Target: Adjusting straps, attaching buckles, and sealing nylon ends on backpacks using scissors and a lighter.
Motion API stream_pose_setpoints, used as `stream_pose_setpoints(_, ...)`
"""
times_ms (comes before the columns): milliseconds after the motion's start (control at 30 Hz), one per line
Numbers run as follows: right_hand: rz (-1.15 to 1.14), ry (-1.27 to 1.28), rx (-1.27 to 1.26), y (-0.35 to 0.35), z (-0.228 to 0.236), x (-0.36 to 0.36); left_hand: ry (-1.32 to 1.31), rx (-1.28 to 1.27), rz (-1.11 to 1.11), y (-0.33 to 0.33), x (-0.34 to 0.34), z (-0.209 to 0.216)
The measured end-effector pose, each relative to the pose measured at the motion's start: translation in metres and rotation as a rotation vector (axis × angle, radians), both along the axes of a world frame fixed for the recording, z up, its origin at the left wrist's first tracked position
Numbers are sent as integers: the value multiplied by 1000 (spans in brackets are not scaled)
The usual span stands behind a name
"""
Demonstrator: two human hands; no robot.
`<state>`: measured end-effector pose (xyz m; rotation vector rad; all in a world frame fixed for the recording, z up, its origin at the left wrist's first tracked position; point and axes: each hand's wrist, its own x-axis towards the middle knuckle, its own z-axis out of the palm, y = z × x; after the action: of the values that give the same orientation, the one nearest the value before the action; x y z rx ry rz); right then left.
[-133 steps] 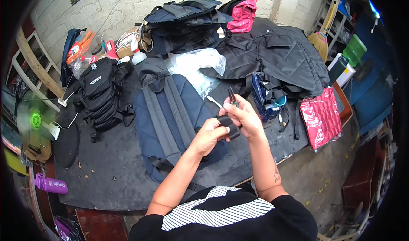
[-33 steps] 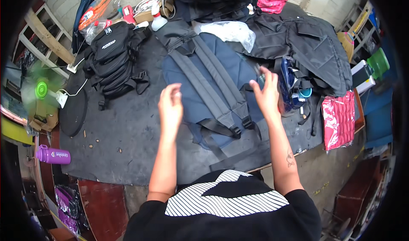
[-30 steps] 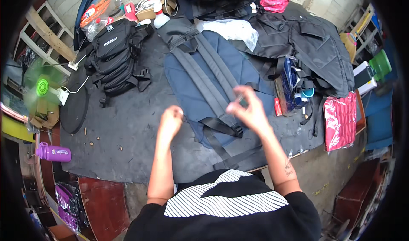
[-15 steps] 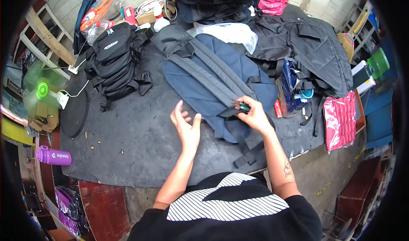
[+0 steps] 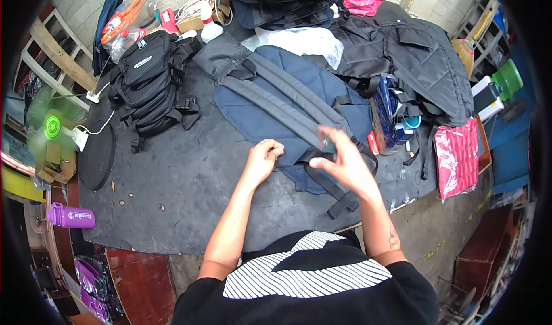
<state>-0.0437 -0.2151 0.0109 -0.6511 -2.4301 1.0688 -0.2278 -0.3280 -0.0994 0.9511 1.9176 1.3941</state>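
Observation:
A dark blue and grey backpack (image 5: 276, 104) lies on the black tabletop, its two padded grey shoulder straps (image 5: 282, 92) facing up. At the bag's near left edge is my left hand (image 5: 264, 159), its fingers curled together; whatever they pinch is too small to make out. My right hand (image 5: 348, 167) hovers over the lower end of the straps, thumb apart and fingers smeared by motion. A small dark-green tool (image 5: 328, 145) shows partly behind those fingers, held in the hand. Black webbing (image 5: 339, 197) trails from the bag's near end, below the right hand.
Left of the backpack lies a black bag (image 5: 150, 83) with buckles. A large black bag (image 5: 425, 66), a clear pack with blue contents (image 5: 390, 118) and a pink wrapped pack (image 5: 457, 158) are on the right. A purple bottle (image 5: 72, 216) stands by the table's left edge.
My left hand has gone from spread fingers to a closed pinch. The right hand has lifted off the strap end, its thumb swinging apart. The webbing at the near end has shifted.

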Motion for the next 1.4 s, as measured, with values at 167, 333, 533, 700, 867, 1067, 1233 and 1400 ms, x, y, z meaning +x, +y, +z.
stream_pose_setpoints(167,107,-36,-549,-15,-44,-6,218,55,-246,-8,11,18)
stream_pose_setpoints(333,68,7,-322,-7,-65,-14,341,58,-10,-1,27,14)
stream_pose_setpoints(533,-101,111,239,-25,-71,-5,-35,51,-60,-1,19,20)
stream_pose_setpoints(700,-146,56,312,-31,-76,-3,-125,48,-60,-3,18,22)
stream_pose_setpoints(867,-173,28,401,-30,-76,-2,443,63,-120,-6,29,20)
stream_pose_setpoints(1067,-195,55,348,-30,-76,-4,317,92,-45,-2,33,16)
stream_pose_setpoints(1233,-217,56,398,-33,-78,-9,359,133,-48,-4,36,19)
stream_pose_setpoints(1400,-206,55,324,-33,-78,-7,94,86,-39,-6,27,17)
